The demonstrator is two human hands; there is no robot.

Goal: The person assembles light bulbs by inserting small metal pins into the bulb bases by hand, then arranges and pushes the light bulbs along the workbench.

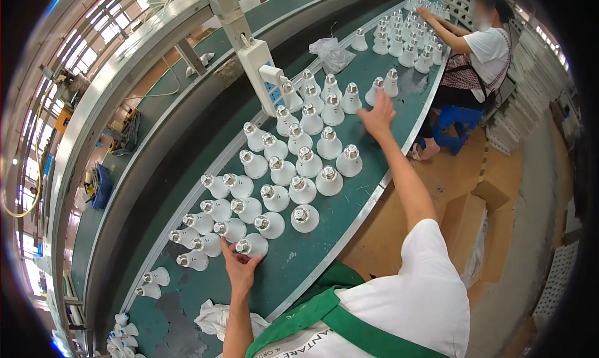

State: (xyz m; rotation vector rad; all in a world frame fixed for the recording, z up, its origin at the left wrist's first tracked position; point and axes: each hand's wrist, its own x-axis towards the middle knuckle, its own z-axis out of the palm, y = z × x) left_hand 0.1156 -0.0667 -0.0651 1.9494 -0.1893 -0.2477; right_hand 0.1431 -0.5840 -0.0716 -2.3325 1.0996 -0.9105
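Note:
Rows of white light bulbs (306, 219) with silver screw caps stand on the green conveyor belt (324, 233) in front of me. My left hand (240, 272) is at the near edge of the group, thumb and index finger spread beside a light bulb (252, 245). The fingertips seem to touch it, without wrapping round it. Farther up the belt, my right hand (379, 116) reaches out with fingers apart, right by a light bulb (374, 94) that it partly covers. Whether the fingers touch that bulb is hard to tell.
A power strip (265, 77) on a post rises beside the bulbs. A clear plastic bag (332, 55) lies farther up, and a white cloth (215, 317) near my left forearm. A co-worker (486, 52) sits at the far end by more bulbs. A cardboard box (462, 227) stands on the floor.

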